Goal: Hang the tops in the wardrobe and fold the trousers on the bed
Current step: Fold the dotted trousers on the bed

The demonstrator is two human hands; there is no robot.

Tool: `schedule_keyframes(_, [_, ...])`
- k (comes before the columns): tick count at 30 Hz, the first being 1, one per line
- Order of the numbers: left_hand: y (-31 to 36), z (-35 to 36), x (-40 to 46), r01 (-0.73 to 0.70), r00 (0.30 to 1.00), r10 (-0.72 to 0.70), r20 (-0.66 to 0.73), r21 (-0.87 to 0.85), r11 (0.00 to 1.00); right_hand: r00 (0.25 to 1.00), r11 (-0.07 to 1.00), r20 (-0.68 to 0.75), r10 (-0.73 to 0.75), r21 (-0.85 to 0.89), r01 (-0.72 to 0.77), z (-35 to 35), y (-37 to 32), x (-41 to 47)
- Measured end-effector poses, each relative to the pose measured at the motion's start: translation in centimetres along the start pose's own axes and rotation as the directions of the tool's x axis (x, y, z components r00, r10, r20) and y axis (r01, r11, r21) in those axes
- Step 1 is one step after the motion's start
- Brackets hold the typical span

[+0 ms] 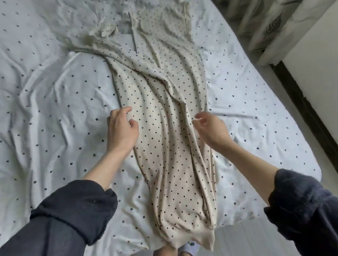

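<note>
Our left hand (121,132) and right hand (211,126) hover loosely curled, empty, over dotted trousers (169,140); we smooth legs flat, then fold.

Both hands, left (121,129) and right (211,128), hover loosely curled over cream dotted trousers (173,148) lying on the bed (43,112).

I am looking down into a home bedroom; a bed (30,92) fills most of my view, covered in a rumpled white sheet with small dark dots; patterned curtains (276,6) hang at the upper right; beside them stand a plain white wall (330,85) and a dark skirting strip (318,129) along a pale floor (254,245).
</note>
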State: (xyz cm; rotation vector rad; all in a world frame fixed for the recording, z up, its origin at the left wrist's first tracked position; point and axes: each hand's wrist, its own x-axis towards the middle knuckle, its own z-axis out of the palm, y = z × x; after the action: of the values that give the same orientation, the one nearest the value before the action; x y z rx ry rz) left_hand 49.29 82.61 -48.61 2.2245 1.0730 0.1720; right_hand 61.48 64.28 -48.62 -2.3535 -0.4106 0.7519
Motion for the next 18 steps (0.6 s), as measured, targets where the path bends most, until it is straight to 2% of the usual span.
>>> schedule_keyframes(4, [0.2,-1.3,8.9,0.044,0.996,-0.044,-0.077,-0.007,0.999,0.991,0.979,-0.044,-0.129,-0.165,0.120,0.1,-5.1,6.7])
schedule_keyframes(7, [0.1,-2.3,15.6,0.144,0.986,-0.147,-0.084,-0.040,0.989,0.969,0.923,-0.029,-0.244,-0.314,0.222,1.2,-8.8,11.6])
schedule_keyframes(9, [0.0,-2.8,19.5,0.245,0.966,-0.253,-0.045,-0.141,0.959,0.955,0.879,-0.002,-0.296,-0.393,0.272,2.4,-11.0,14.2])
schedule_keyframes(11, [0.1,-3.2,22.7,0.395,0.910,-0.413,0.020,-0.339,0.854,0.940,0.839,0.043,-0.340,-0.437,0.324,3.6,-12.6,15.9])
schedule_keyframes(14, [-0.1,-3.5,27.4,0.551,0.772,-0.630,0.081,-0.579,0.601,0.889,0.725,0.156,-0.430,-0.528,0.443,5.9,-14.5,18.4])
schedule_keyframes(16, [-0.3,-3.9,29.8,0.568,0.697,-0.706,0.126,-0.699,0.435,0.850,0.654,0.193,-0.489,-0.563,0.505,7.2,-15.3,19.8])
schedule_keyframes(18, [-0.5,-4.4,31.2,0.580,0.663,-0.723,0.195,-0.745,0.331,0.816,0.597,0.192,-0.545,-0.595,0.539,7.7,-15.9,20.6])
